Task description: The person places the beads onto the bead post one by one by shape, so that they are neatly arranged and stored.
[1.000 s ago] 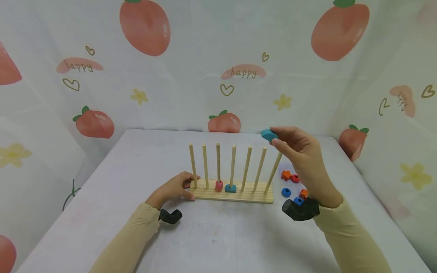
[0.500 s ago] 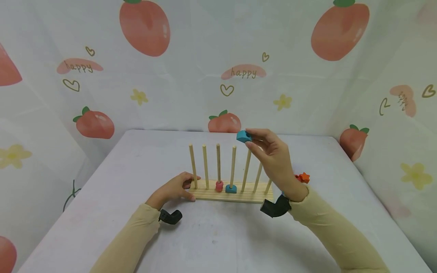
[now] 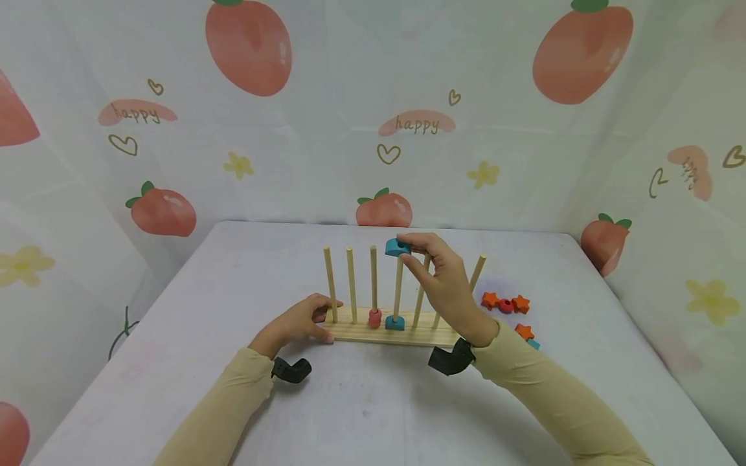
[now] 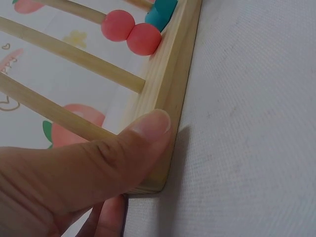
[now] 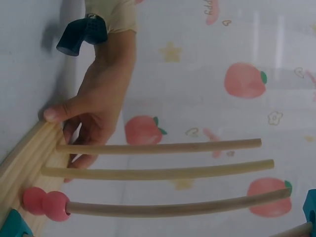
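Note:
My left hand (image 3: 297,323) grips the left end of a wooden peg board (image 3: 361,333), thumb on the front edge in the left wrist view. Several upright pegs stand on the board. A pink bead shaped like joined balls (image 4: 131,32) sits at the bottom of the third peg. On the fourth peg's base lies a teal half-round bead (image 3: 395,323). My right hand (image 3: 445,281) pinches a second teal half-round bead (image 3: 396,247) between thumb and fingers, right at the top of that fourth peg. This held bead shows only partly at the right wrist view's edge.
Right of the board lie orange star beads (image 3: 520,304), a red bead (image 3: 506,305) and an orange bead (image 3: 524,331) beside a partly hidden blue piece (image 3: 533,345). A patterned cloth (image 3: 326,129) hangs behind the white table (image 3: 350,414).
My right hand has carried the teal bead leftward and slightly down, from beyond the right end peg to the fourth peg's tip. My left hand has stayed on the board.

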The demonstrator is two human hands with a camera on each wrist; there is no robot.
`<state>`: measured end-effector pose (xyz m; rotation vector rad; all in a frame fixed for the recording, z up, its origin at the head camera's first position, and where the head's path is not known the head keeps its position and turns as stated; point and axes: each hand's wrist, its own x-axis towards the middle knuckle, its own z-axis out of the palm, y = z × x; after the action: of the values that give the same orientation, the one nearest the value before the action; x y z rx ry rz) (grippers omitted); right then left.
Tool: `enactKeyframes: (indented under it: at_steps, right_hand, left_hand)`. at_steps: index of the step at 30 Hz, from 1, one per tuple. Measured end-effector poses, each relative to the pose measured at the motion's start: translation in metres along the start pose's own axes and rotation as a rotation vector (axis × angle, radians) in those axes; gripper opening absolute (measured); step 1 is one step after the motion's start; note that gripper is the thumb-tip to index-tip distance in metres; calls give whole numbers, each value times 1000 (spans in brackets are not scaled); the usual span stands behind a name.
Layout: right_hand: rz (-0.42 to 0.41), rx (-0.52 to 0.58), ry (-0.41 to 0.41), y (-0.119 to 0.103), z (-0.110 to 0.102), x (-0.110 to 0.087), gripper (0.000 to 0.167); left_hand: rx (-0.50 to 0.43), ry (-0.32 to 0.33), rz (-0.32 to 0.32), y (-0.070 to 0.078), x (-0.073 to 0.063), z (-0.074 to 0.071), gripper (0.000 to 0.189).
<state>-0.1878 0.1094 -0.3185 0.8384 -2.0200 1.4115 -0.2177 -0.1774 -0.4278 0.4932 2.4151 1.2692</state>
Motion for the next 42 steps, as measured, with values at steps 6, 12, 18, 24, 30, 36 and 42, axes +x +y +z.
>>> enactKeyframes:
  at_steps: [6,12,18,24,30,36,42]
  right_hand:
    - [-16,3,24,3,3,-2,32]
    - [-9,-8,2,4,3,-2,32]
    - [57,-48,-45,6,2,-5,32]
    - [204,36,-43,6,5,-9,37]
    - [347,169,-23,11,12,-18,37]
    - [420,162,-26,22,19,-34,30]
    - [523,211,-42,34,26,-52,28]
  left_hand:
    - [2,0,-4,0,1,0,68]
    - [-15,0,-9,-1,1,0,68]
    - [-54,-5,-16,-1,1,1,69]
    - [-45,-4,-4,-2,1,1,68]
    - [-59,-16,14,-3,1,1,67]
    - [-65,-20,20,-3,1,0,67]
    - [-80,-21,22,-2,1,-1,68]
